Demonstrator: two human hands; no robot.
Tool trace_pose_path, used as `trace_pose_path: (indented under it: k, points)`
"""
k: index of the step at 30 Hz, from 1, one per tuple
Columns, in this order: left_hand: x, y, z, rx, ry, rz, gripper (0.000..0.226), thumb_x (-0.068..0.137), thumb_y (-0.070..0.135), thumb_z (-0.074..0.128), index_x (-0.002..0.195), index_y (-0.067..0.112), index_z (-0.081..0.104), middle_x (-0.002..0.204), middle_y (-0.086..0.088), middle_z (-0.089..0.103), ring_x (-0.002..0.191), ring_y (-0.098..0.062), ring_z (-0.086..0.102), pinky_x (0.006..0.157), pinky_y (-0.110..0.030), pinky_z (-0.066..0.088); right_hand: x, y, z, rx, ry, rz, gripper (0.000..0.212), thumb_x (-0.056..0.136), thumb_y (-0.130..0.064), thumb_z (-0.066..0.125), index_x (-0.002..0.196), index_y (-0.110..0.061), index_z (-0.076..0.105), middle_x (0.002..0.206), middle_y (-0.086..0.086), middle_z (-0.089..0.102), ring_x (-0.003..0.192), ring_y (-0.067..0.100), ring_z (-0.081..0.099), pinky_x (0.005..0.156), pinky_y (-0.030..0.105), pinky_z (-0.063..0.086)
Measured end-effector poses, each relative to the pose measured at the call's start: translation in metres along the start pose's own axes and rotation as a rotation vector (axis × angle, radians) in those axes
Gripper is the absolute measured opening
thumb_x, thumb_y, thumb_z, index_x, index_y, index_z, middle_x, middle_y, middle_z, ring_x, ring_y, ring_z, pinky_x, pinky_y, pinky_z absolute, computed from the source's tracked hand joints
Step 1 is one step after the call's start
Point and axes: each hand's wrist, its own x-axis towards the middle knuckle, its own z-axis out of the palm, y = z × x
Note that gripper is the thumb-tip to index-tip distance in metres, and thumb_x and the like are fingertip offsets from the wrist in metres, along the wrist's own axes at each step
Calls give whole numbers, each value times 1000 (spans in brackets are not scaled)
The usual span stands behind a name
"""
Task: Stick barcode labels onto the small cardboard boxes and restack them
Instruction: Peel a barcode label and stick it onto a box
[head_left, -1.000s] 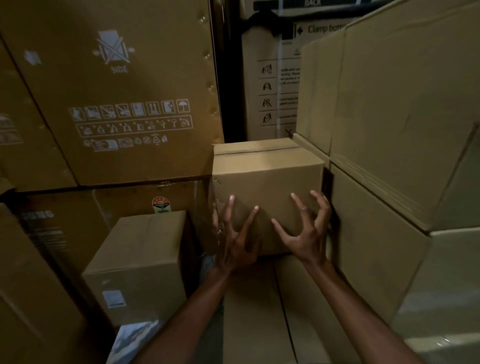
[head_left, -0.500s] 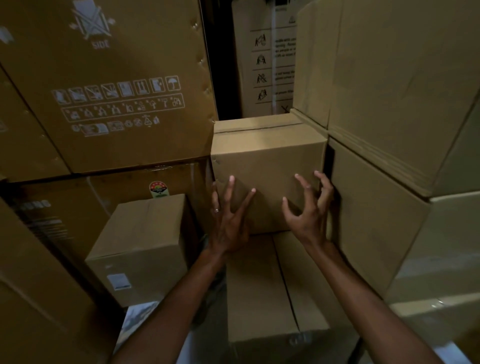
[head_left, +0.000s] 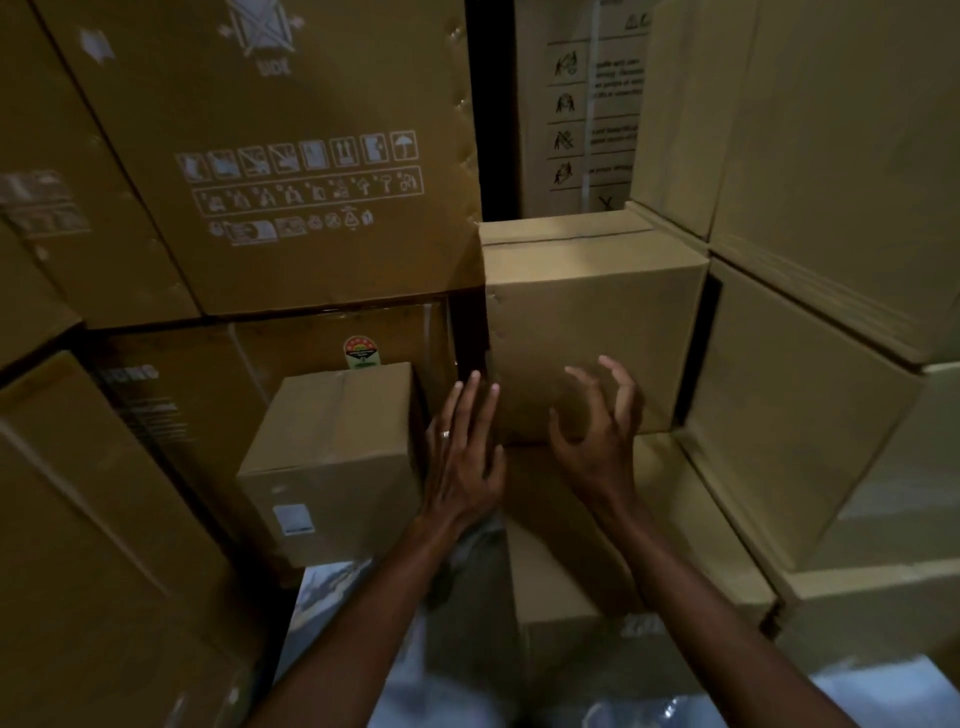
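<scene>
Big printed cartons (head_left: 291, 171) behind.

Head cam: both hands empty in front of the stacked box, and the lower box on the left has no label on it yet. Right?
Not quite. The head view shows the lower box already carries a white label on its front face. The rest holds: left hand and right hand are empty in front of the stacked box.

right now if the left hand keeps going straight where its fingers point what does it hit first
Most likely the lower left corner of the small cardboard box on the stack; the left hand points up at it with straight fingers, though depth is unclear.
</scene>
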Motion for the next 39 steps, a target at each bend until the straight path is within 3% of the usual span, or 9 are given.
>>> trace_pose_path:
  k: [3,4,7,10,16,21,28,33,39]
  points:
    - [-22,-23,-21,-10,-29,-33,77,93,29,52,163,20,20,172,-1,5,158,-22,2,123,-52,21,-22,-37,10,29,-112,-8,53,86,-23,71,137,-20,56,152,11,36,141,26,35,117,24,27]
    - [-29,-31,-29,-1,-37,-54,76,94,30,51,163,20,20,172,-1,5,158,-20,1,123,-50,19,-29,-49,14,50,-146,-11,52,87,-23,72,136,-18,57,151,10,37,140,25,38,115,22,29]
    - [-49,-56,-53,48,-60,-117,76,94,30,51,163,21,18,172,0,6,158,-18,0,123,-46,16,-47,-83,35,115,-205,-47,49,84,-26,69,131,-16,60,144,10,43,136,26,42,111,37,40]
    - [-73,-88,-77,97,-100,-200,79,91,29,52,162,22,19,171,-3,11,158,-23,5,123,-51,21,-66,-106,59,100,-313,-67,49,81,-32,67,127,-16,62,136,10,50,130,27,45,106,45,44]
    - [-107,-150,-112,139,-163,-386,87,86,25,61,162,25,18,171,-3,11,156,-28,8,120,-60,22,-97,-140,107,-40,-700,-19,66,89,-38,69,147,-20,43,154,11,31,144,28,27,118,48,31]
    - [-95,-174,-121,166,-222,-517,94,92,22,65,164,21,4,172,-2,-3,158,-27,-5,124,-49,4,-85,-149,164,-191,-851,-69,77,88,-41,70,152,-18,35,160,14,26,148,34,23,119,51,29]
    - [-86,-206,-120,291,-543,-622,92,98,29,59,162,29,-7,171,0,-15,157,-29,-13,124,-51,4,-61,-138,225,-354,-932,-196,90,81,-46,73,153,-18,27,156,15,30,143,37,28,118,48,31]
    - [-90,-208,-107,312,-509,-672,102,90,37,69,163,30,-2,171,2,-11,156,-31,-13,122,-55,14,-74,-119,242,-467,-948,-311,106,82,-51,71,161,-25,6,168,13,7,154,38,7,124,55,8]
    - [-112,-192,-100,407,-441,-661,116,80,38,78,162,26,-4,170,-2,-12,156,-34,-14,121,-55,26,-96,-121,238,-442,-890,-276,106,76,-45,74,161,-25,15,167,16,16,154,40,13,123,55,11]
